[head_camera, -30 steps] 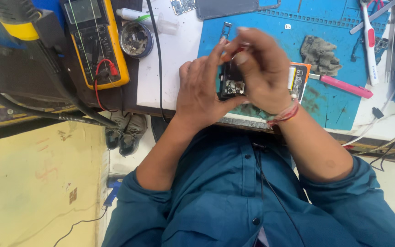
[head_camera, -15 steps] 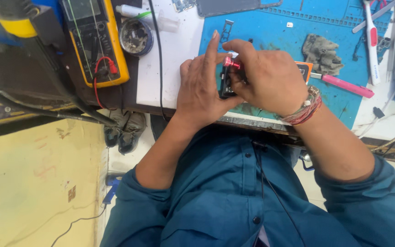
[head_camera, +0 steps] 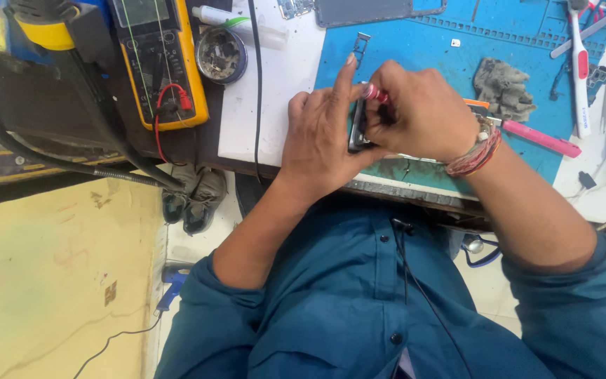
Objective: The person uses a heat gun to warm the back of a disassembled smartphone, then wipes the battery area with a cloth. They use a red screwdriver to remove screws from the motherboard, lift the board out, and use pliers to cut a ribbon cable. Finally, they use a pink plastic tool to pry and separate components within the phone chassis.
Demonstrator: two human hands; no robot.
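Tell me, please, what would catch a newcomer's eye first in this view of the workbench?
First, the two hands meeting at the bench edge: the left hand grips a small dark device on its edge, while the right hand presses a red-tipped tool against it. Next, the yellow multimeter with its red lead, far left on the bench. Then the blue work mat under the hands, with a pink-handled tool lying to the right.

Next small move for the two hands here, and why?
Probably keep the left hand steady and turn the red-tipped tool gently in place. The right hand pinches it against the small dark device, which the left hand holds on edge over the blue mat.
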